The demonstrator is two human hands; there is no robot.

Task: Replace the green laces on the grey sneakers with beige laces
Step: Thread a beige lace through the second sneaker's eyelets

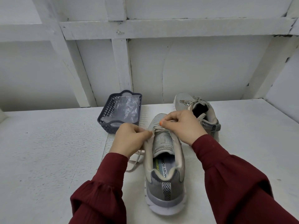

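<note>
A grey sneaker [165, 180] stands heel toward me on the white table, its tongue exposed. My left hand [129, 139] pinches the sneaker's left eyelet edge together with a beige lace [135, 162], whose loose end trails off the shoe's left side onto the table. My right hand [181, 125] is closed on the beige lace over the eyelets near the toe. A second grey sneaker [199, 110] lies behind to the right, with a beige lace tied on it. No green lace is in view.
A dark blue plastic basket [103, 118] holding clear plastic bags sits at the back left of the table. A white panelled wall [178, 70] rises right behind the table. Dark red sleeves cover both forearms.
</note>
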